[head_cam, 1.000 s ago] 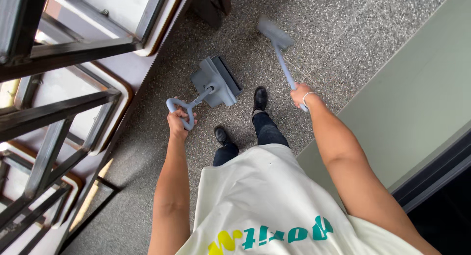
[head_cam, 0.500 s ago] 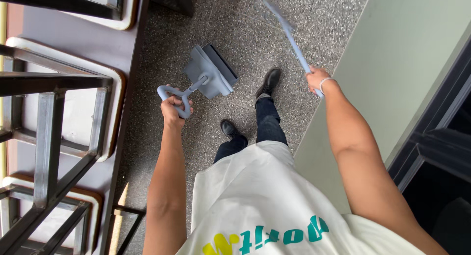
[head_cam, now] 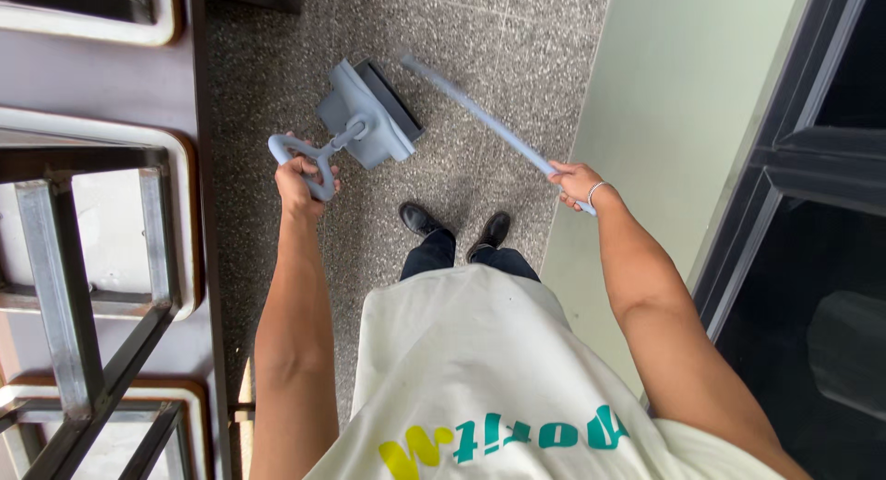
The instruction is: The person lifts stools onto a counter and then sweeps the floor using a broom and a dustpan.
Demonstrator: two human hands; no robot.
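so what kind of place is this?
Probably an indoor walkway or stairwell landing: speckled terrazzo floor, metal-framed railing on one side, pale wall on the other. Left hand holds a dustpan, right hand a broom handle.

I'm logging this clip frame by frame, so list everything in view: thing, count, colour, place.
dustpan: one, grey-blue, hanging above the floor, top centre, loop handle in the left hand
long handle: one, grey-blue, slanting from top centre to the right hand; its far end is unclear
floor: speckled grey
wall: pale green, right
metal frames: dark, left
shoes: two, black, centre
shirt: one, cream, bottom
left hand: closed on the dustpan handle
right hand: closed on the long handle
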